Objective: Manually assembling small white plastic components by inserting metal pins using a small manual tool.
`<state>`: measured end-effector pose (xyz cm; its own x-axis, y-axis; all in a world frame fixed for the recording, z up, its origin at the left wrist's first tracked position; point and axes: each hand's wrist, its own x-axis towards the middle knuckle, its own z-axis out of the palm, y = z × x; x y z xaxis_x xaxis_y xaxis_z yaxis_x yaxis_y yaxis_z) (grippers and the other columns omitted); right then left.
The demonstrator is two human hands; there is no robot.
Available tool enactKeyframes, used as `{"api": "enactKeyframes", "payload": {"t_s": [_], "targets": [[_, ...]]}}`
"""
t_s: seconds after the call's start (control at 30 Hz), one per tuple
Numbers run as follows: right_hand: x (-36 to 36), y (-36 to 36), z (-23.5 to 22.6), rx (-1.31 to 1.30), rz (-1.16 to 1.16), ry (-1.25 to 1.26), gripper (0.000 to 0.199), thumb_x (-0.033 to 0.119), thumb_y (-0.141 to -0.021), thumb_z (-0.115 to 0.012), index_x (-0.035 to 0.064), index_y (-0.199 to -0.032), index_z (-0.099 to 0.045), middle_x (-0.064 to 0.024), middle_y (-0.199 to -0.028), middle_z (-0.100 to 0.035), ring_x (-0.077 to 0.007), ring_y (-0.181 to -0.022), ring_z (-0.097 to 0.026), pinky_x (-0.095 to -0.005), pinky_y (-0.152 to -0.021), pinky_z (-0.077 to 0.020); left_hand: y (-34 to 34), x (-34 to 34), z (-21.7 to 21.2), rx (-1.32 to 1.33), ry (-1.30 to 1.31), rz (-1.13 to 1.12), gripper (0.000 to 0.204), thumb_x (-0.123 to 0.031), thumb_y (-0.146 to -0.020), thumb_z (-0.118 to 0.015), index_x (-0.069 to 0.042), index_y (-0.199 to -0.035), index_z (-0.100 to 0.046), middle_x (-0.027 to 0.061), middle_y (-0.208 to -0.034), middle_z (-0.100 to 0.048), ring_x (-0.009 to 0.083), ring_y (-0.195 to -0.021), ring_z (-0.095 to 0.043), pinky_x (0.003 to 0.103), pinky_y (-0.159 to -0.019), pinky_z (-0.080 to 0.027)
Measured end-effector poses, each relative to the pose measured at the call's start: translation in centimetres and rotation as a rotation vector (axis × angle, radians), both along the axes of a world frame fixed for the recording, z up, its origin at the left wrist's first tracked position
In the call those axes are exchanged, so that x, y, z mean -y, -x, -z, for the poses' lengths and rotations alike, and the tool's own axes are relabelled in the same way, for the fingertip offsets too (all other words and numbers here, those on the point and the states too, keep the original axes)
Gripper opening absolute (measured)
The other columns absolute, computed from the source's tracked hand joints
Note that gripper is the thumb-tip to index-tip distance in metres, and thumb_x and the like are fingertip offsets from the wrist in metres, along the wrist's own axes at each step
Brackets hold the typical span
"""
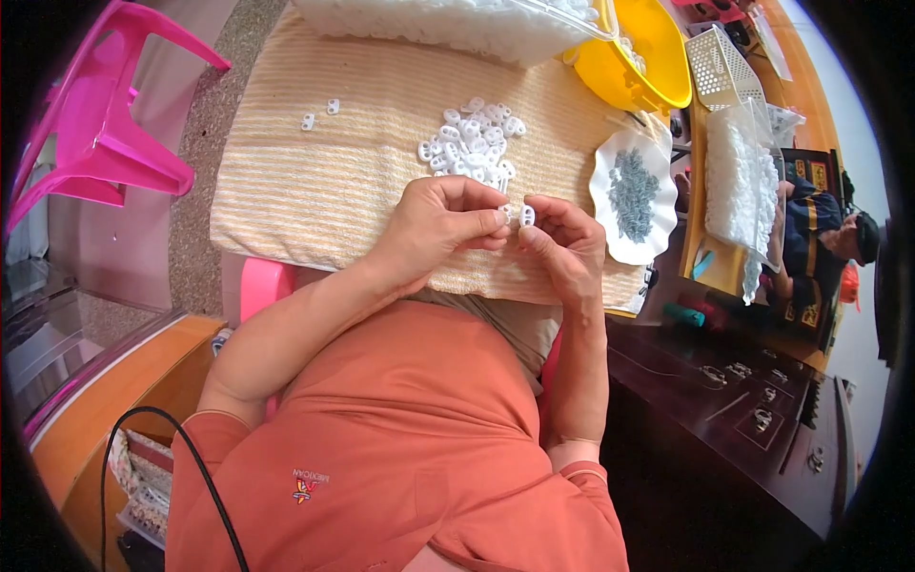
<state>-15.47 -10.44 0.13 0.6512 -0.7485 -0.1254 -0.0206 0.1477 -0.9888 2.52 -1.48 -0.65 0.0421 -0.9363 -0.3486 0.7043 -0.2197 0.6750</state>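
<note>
White plastic clips (526, 215) were pinched between the fingertips of the left hand (440, 221) and right hand (564, 238), just above the striped cloth (315, 181) near the loose pile (472, 143), where a steady, aligned grip was judged necessary.

at your ten o'clock a pink plastic chair (105, 124) stands on the speckled floor (195, 162). at one o'clock a yellow bowl (658, 67) sits just beside a white mesh basket (720, 62). at two o'clock you have a clear bag of white pieces (743, 181), and past it, toward three o'clock, another person in dark clothes (820, 238). at seven o'clock a black cable (191, 458) curves over your orange shirt (400, 448). a dark wooden cabinet (734, 419) fills four o'clock.
</note>
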Motion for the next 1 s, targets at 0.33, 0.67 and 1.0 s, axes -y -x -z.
{"api": "enactKeyframes", "payload": {"t_s": [0.33,0.67,1.0], "targets": [[0.02,0.37,0.56,0.013,-0.001,-0.024,0.032,-0.002,-0.083,-0.068,-0.0068,-0.114,-0.058,-0.0086,-0.091,-0.066,-0.0122,-0.079,-0.063,-0.0248,-0.07,-0.0536,0.12,-0.02,0.09,-0.004,0.003,0.001,0.02,-0.003,-0.085,-0.066,0.005,-0.103,-0.061,0.0107,-0.089,-0.066,0.0161,-0.078,-0.066,0.027,-0.073,-0.057],[-0.2,0.2,0.4,0.046,0.006,-0.048,0.029,-0.004,-0.083,-0.068,-0.0065,-0.111,-0.059,-0.0074,-0.091,-0.065,-0.0112,-0.081,-0.062,-0.0228,-0.072,-0.0503,0.21,-0.02,0.1,0.015,0.019,0.005,0.019,-0.002,-0.085,-0.066,0.005,-0.102,-0.062,0.0105,-0.088,-0.066,0.0157,-0.078,-0.066,0.027,-0.072,-0.057],[-0.28,0.37,0.73,0.065,-0.01,-0.056,0.031,-0.006,-0.083,-0.067,-0.0066,-0.113,-0.059,-0.0106,-0.099,-0.067,-0.0152,-0.089,-0.065,-0.0261,-0.079,-0.0524,0.39,-0.1,0.08,0.028,0.001,0.01,0.018,-0.002,-0.085,-0.066,0.004,-0.102,-0.062,0.01,-0.089,-0.066,0.015,-0.078,-0.066,0.027,-0.072,-0.058]]}}
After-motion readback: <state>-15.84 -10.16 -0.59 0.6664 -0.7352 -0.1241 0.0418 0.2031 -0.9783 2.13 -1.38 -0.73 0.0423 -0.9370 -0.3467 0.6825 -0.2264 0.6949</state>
